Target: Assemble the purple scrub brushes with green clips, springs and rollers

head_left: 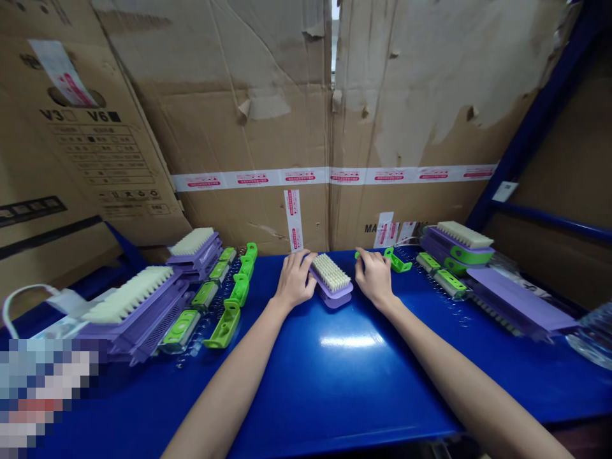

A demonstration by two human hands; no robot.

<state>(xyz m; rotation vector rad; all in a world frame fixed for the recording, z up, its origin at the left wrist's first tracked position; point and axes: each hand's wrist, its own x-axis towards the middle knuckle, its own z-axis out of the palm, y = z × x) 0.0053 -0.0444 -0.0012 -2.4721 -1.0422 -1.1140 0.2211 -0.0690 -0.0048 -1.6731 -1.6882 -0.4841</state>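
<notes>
- Purple brush with cream bristles (pixel 331 272), bristles up, between the two hands, over the blue tabletop (pixel 354 382).
- Left hand (pixel 295 279): the nearer one, thumb and fingers bent, tips at the brush's left side and far-left corner, apparently touching; cannot tell whether clamped on it or only resting there.
- From left hand to brush: straight to the right, no clear gap in sight.
- Right hand (pixel 375 275): apart from the brush, a strip of blue between; fingers curled, tips close beside a mostly hidden green part (pixel 357 255); cannot tell whether pinched on it.
- From right hand to brush: to the left and slightly nearer the body.
- Long axis of the brush: slanting from far left to near right, near end on the right hand's side, left long edge facing the left hand.
- Underneath: a purple lower plate (pixel 336 303), showing past the near end; cannot tell whether joined to the brush.
- Just right of the right hand: a loose green bracket (pixel 398 262); farther out, green-topped modules (pixel 450 284) and a purple panel (pixel 516 293).
- Left of the left hand, well apart: a row of green brackets (pixel 240 291), then stacked purple brushes (pixel 131 294).
</notes>
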